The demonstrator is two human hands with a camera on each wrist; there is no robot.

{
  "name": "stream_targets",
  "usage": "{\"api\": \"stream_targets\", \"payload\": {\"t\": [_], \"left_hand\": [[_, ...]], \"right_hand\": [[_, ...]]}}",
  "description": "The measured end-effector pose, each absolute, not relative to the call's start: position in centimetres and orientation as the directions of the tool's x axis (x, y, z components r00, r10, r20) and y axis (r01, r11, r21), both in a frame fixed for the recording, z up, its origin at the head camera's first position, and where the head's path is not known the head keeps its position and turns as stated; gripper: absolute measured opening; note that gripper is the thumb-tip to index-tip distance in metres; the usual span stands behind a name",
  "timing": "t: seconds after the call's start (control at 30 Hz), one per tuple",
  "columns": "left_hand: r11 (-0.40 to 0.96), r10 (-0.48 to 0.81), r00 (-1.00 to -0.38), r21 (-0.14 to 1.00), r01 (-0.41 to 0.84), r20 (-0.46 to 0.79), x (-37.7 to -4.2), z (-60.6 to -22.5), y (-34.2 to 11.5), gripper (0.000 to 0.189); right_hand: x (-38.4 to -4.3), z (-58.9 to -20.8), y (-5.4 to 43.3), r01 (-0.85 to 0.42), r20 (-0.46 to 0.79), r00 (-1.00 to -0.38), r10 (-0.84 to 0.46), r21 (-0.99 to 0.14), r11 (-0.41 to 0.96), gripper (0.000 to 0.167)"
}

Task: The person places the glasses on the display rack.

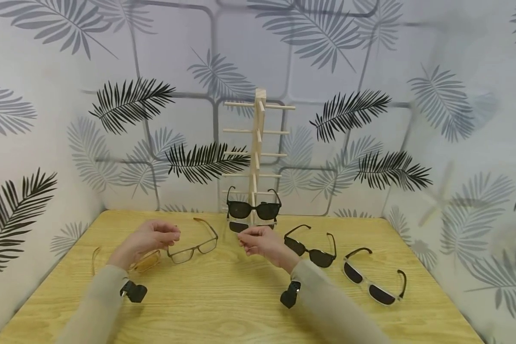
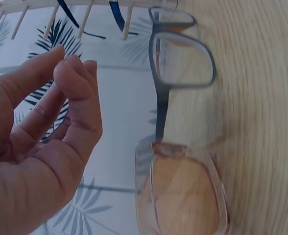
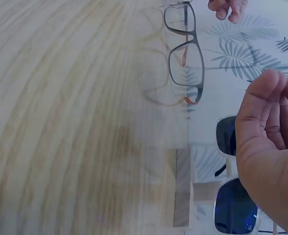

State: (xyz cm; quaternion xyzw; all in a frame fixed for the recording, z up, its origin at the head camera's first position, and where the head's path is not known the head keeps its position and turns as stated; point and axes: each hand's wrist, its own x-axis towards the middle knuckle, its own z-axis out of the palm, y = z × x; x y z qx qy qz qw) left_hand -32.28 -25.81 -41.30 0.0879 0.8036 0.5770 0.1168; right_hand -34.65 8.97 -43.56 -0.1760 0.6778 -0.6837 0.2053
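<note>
My left hand [image 1: 152,236] hovers above the table's left side, fingers loosely curled with nothing in them. Close by lie amber-lensed glasses [image 1: 148,262], partly hidden by that hand, and grey-framed eyeglasses [image 1: 193,250] with clear lenses. In the left wrist view, thumb and fingertips come close together. My right hand [image 1: 264,242] is bent in a similar empty curl in front of the wooden display rack [image 1: 257,138]. Low on this rack sit black sunglasses [image 1: 239,209], with white-framed sunglasses [image 1: 238,227] below them, partly covered by the right hand in the head view.
Black sunglasses [image 1: 321,258] lie folded open on the wooden table [image 1: 223,306], right of my right hand. Farther right are white-framed dark sunglasses [image 1: 381,295]. Bare pegs [image 1: 279,107] stick out along the rack's upper part. A leaf-patterned backdrop [image 1: 249,38] stands behind the table.
</note>
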Motion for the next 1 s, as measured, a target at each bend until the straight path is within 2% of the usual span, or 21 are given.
{"api": "stream_targets", "payload": {"t": [0.3, 0.7, 1.0], "left_hand": [[0.424, 0.228, -0.967, 0.906, -0.01, -0.117, -32.3, -42.0, -27.7, 0.03], [0.508, 0.187, -0.973, 0.861, -0.022, -0.136, -32.5, -42.8, -28.2, 0.032], [0.599, 0.156, -0.978, 0.801, -0.018, -0.139, -32.8, -43.2, -28.2, 0.031]], "right_hand": [[-35.1, -45.2, 6.6, 0.045, -0.062, -0.845, -0.532, -0.998, 0.044, 0.034], [-35.8, -46.0, 4.6, -0.012, -0.076, -0.866, -0.495, -0.985, 0.172, 0.038], [-35.9, -46.2, 4.0, -0.002, -0.098, -0.833, -0.545, -0.984, 0.18, 0.047]]}}
